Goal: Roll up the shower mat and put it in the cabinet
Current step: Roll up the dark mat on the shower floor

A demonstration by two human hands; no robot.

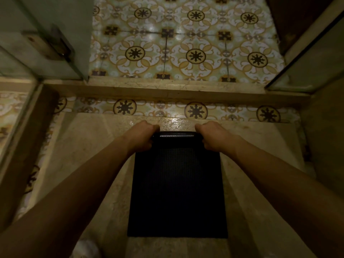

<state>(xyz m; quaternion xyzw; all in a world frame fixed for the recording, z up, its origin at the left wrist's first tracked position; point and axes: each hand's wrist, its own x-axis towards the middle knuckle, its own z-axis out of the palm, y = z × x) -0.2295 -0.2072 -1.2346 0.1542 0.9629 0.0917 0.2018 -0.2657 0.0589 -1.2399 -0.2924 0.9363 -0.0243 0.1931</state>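
A dark, finely textured shower mat lies flat on the beige stone shower floor, long side running away from me. Its far end is curled into a short glossy roll. My left hand grips the left end of that roll with fingers closed over it. My right hand grips the right end the same way. Both forearms reach forward along the mat's sides. No cabinet is in view.
A raised stone threshold crosses the floor beyond the mat. Patterned tiles lie past it. A glass door with a metal hinge stands at the left, and a glass panel at the right.
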